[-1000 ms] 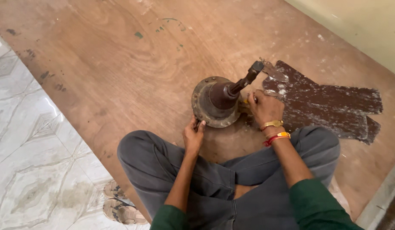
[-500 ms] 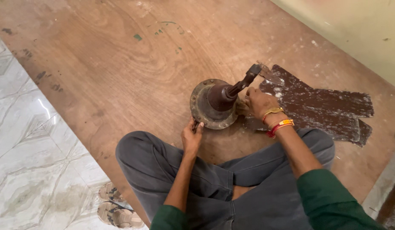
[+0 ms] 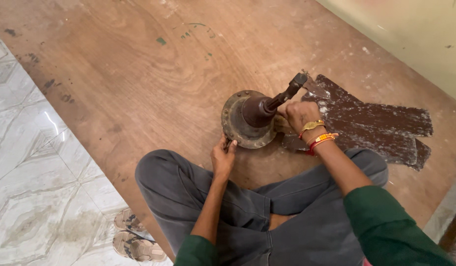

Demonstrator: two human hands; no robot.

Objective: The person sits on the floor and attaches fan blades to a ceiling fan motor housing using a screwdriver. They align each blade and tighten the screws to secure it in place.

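Little has shifted: rusty round metal hub [image 3: 247, 120] with dark rod stays on plywood board [image 3: 139, 74]. Left hand [image 3: 223, 157] pinches its rim; right hand [image 3: 300, 114] wraps the rod's base. Brown metal blades [image 3: 380, 128] lie beside.

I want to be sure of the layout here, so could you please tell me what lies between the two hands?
In the head view, the round rusty metal housing lies between the left hand and right hand.

A person sits cross-legged on a wooden board [image 3: 139, 74]. The left hand [image 3: 223, 158] touches the lower rim of a rusty round metal part [image 3: 245, 120]. The right hand [image 3: 300, 114] holds its dark shaft [image 3: 286, 93]. Dark flat blades [image 3: 375, 123] lie beside it.
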